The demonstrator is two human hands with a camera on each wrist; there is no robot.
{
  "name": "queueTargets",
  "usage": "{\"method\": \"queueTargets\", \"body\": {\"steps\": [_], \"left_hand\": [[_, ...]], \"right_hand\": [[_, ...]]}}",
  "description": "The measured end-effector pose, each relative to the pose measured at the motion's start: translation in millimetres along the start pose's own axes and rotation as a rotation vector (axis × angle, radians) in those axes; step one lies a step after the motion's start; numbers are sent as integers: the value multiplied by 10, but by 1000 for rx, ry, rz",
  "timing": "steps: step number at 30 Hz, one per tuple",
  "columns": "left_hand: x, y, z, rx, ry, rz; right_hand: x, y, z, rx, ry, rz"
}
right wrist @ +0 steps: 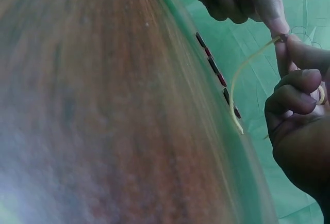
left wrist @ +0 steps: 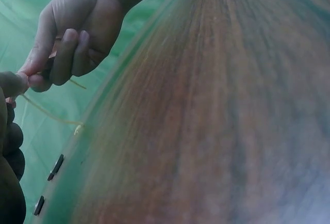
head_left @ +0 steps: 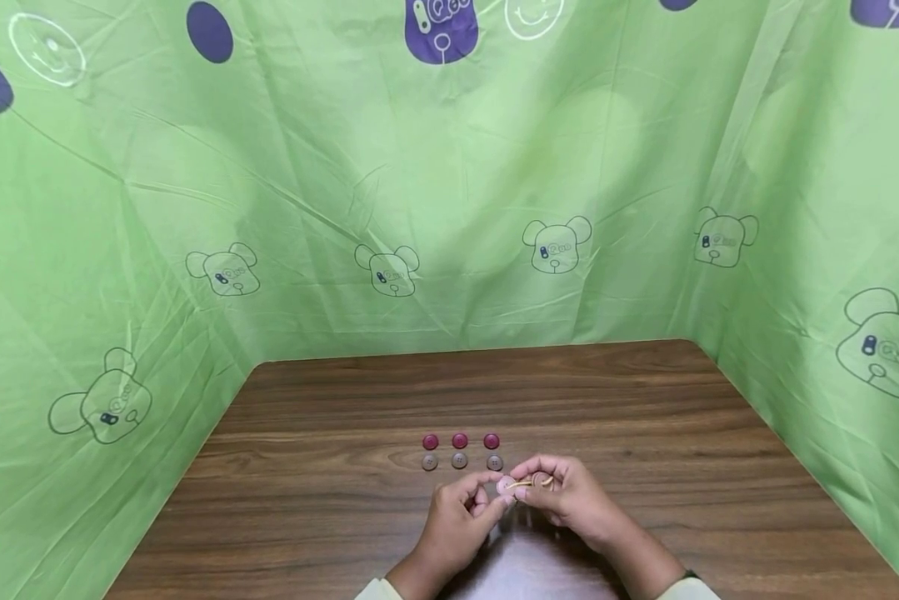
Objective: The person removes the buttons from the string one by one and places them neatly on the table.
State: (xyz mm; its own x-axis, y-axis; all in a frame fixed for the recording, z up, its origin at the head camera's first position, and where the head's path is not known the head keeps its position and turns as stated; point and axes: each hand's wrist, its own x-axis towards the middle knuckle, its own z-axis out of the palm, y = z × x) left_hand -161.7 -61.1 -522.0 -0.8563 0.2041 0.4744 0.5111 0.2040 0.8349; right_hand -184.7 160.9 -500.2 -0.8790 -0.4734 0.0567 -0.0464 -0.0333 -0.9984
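Observation:
In the head view, my left hand [head_left: 455,518] pinches a pale pink button [head_left: 505,484] between thumb and index finger. My right hand [head_left: 575,497] meets it from the right and grips a yellow cord [head_left: 522,483] close to the button. Something brown and round, perhaps another button, shows within the right hand's curled fingers. In the right wrist view, the cord [right wrist: 236,82] hangs in a curve from where the fingertips meet. Whether it passes through the button's hole is too small to tell. Beyond the hands lie a row of dark red buttons [head_left: 460,441] and a row of brown buttons [head_left: 459,460].
A brown wood-grain table [head_left: 329,467] lies under the hands. Green printed cloth [head_left: 456,167] hangs behind it and along both sides. The two button rows sit just past the fingertips, near the table's middle.

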Motion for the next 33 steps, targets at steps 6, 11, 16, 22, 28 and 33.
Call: {"method": "queueTargets", "body": {"steps": [6, 11, 16, 22, 28, 33], "left_hand": [[-3, -12, 6, 1, 28, 35], [-2, -19, -5, 8, 35, 51], [4, -13, -18, 13, 29, 46], [12, 6, -40, 28, 19, 18], [26, 20, -60, 20, 24, -43], [42, 13, -75, 38, 60, -37]], "right_hand": [[-5, -17, 8, -13, 37, 14], [-1, -19, 17, -56, 99, 20], [3, -2, 10, -70, 118, 12], [5, 0, 13, -88, 147, 14], [7, -30, 16, -69, 218, 43], [1, -52, 32, -35, 282, 40]]}}
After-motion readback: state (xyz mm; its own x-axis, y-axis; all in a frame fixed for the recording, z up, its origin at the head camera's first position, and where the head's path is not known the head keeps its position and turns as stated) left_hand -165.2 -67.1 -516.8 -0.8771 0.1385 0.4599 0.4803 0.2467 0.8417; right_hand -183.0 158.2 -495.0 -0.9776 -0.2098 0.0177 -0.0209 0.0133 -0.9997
